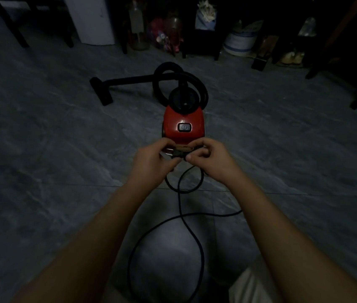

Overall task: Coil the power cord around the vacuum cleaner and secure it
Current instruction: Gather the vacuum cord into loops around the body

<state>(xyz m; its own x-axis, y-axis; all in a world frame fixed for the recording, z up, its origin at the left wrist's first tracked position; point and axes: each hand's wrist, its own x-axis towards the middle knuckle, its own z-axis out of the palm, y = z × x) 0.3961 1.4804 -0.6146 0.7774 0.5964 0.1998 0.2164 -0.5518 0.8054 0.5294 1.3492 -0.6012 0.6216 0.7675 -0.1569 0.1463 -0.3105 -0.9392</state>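
Observation:
A small red vacuum cleaner (183,124) stands on the grey floor in the middle of the view, its grey power button facing up. Its black hose (162,84) loops behind it and ends in a floor nozzle (101,90) at the left. The black power cord (180,215) lies in loose loops on the floor between me and the vacuum. Just in front of the vacuum's near end, my left hand (151,160) and my right hand (212,158) both pinch the cord's plug end (178,154), fingers curled around it.
Dark furniture legs (9,20), a white cabinet (92,18), bottles (138,25), a striped crock (238,43) and shoes (291,57) line the far side of the room. My knee shows at the lower right. The light is dim.

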